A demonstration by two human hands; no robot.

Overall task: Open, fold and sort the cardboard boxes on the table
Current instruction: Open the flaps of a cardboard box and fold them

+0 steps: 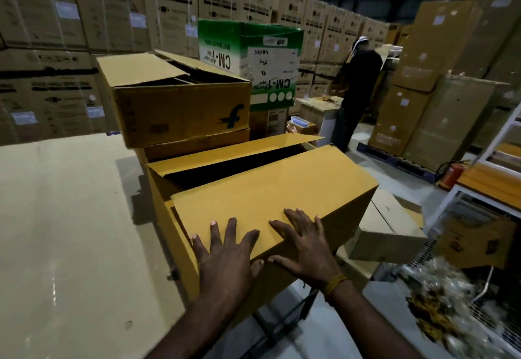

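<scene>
A: What are the hands doing?

B: The left hand [225, 257] is lying flat, fingers spread wide, on the near top flap of the long plain yellow-brown cardboard box [270, 198]. The right hand [303, 248] is pressing beside it, also splayed open, its thumb hooking over the near edge. Neither is gripping anything; both are just bearing down with the palm.

A: Why flat like that?

B: I am guessing they are pushing the flap down to close or crease it, and open palms are spreading the pressure along the fold. It may equally be steadying the box; I cannot tell which.

A: How is the box looking?

B: It is sitting at the right edge of the pale, smooth table [64, 217], its near corner overhanging. The far flap [234, 153] is standing half raised, leaving a dark gap into the inside. The card is looking clean and unprinted.

A: And further out?

B: Just behind it a brown cardboard box with a blue logo [183, 113] is resting on another flatter brown box [197, 144], its top flaps loosely open. Beyond that a green-and-white printed carton [248, 60] is standing upside down, judging by its lettering. Stacked brown cartons [112, 6] are filling the background, and a person in dark clothes [358, 88] is working well apart on the right.
</scene>
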